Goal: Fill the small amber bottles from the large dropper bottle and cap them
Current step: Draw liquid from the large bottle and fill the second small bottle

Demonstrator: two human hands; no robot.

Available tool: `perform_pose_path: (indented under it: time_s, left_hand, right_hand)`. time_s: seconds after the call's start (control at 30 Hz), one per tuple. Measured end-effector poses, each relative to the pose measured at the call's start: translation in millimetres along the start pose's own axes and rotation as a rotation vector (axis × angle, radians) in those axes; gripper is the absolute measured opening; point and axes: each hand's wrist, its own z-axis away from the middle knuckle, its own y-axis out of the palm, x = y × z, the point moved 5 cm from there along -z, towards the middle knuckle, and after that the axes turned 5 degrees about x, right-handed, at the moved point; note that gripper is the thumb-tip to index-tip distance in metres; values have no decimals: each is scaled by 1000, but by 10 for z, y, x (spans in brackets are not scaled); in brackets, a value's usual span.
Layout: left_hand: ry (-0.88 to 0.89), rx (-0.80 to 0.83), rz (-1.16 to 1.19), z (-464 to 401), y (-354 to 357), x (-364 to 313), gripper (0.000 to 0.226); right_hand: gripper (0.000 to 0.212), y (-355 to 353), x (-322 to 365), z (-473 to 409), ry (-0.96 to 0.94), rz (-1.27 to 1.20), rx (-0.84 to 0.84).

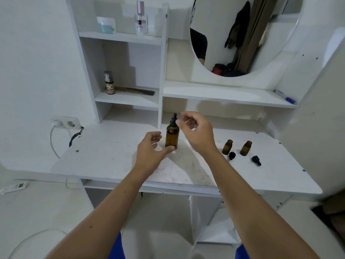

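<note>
The large dropper bottle [172,135] stands capped on the table [112,157]; loosely curled, empty hands [149,146] [197,128] flank it. Two small amber bottles [227,146] stand uncapped right of it. Steadying and unscrewing are judged next.

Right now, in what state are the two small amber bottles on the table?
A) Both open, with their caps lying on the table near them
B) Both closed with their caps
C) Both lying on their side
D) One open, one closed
A: both small amber bottles stand upright with open necks, and the two black caps lie on the table in front of them.
</note>
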Motion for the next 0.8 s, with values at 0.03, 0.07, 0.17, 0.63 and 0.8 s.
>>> perform_pose_path:
  time_s: [0.03, 0.07, 0.17, 0.63, 0.8]
  left_hand:
    - [-6, 17, -5, -48, 52, 6, 80]
    - [-14, 34, -11, -92, 101, 8, 83]
    - [-27, 67, 8, -213, 191, 40, 72]
    - [13, 63, -32, -301, 211, 101, 53]
    - [12, 62, -63, -286, 212, 78, 53]
  right_hand:
    - [32, 43, 18, -32, 18, 1, 24]
    - [32, 79, 42, -63, 34, 3, 38]
    - [21, 138, 102, -156, 55, 15, 42]
    - [5, 148, 64, -263, 129, -23, -2]
    - [5, 142, 73, -255, 137, -36, -1]
